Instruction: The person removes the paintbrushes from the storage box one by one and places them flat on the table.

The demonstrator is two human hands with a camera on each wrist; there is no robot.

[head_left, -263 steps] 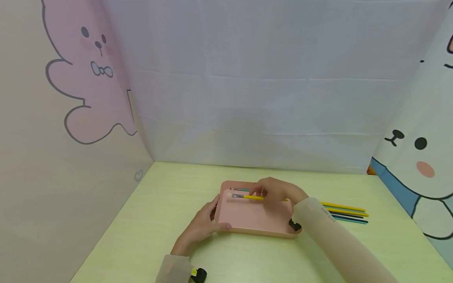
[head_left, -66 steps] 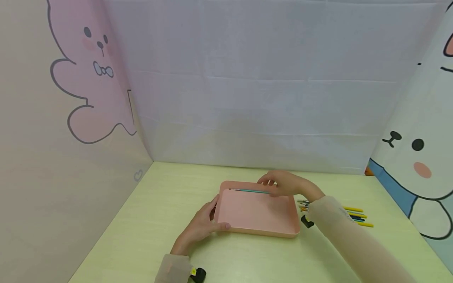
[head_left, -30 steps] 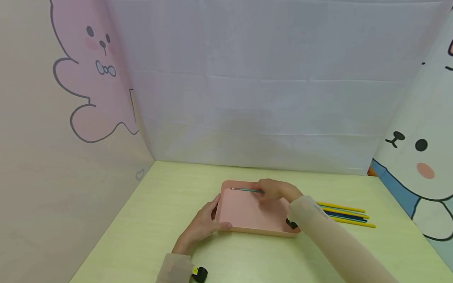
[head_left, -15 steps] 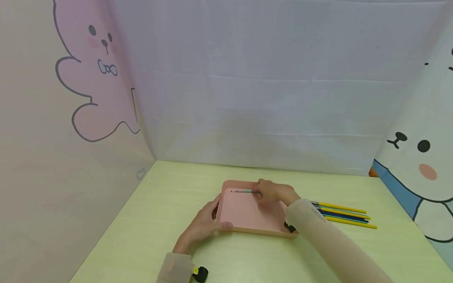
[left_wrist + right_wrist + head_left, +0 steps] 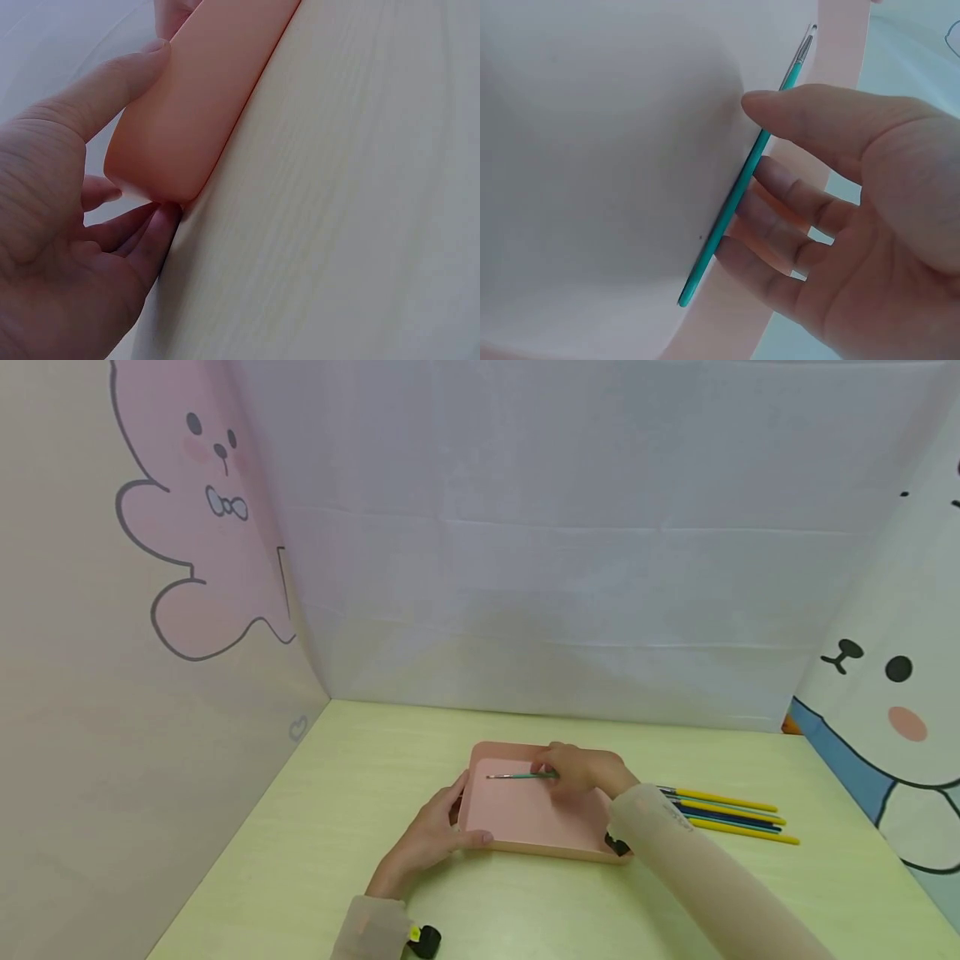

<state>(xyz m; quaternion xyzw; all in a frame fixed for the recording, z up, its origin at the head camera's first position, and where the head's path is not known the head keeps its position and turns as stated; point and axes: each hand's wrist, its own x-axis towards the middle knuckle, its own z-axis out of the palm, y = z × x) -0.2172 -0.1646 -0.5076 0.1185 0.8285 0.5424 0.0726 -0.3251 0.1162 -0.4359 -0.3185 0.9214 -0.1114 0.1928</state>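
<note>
A shallow pink tray (image 5: 510, 814) lies on the table; its outer wall (image 5: 184, 112) shows in the left wrist view. My left hand (image 5: 427, 839) grips the tray's near left corner, thumb on the front rim and fingers round the side. Inside, near the far wall, is a thin teal paintbrush (image 5: 517, 776), its bristles pointing left. My right hand (image 5: 577, 768) reaches into the tray and holds this brush by its handle. In the right wrist view the thumb (image 5: 780, 109) crosses the handle (image 5: 724, 217), with fingertips along its other side.
Several yellow, teal and dark blue paintbrushes (image 5: 727, 814) lie side by side on the pale table (image 5: 300, 860), right of the tray, partly behind the right sleeve (image 5: 675, 839). A white cloth (image 5: 562, 568) hangs behind the table; printed side panels flank it.
Earlier a yellow brush was also in the tray; it has left, and the pile at right has grown. Over the last half second the teal brush has shifted slightly toward me. My left hand stays put.
</note>
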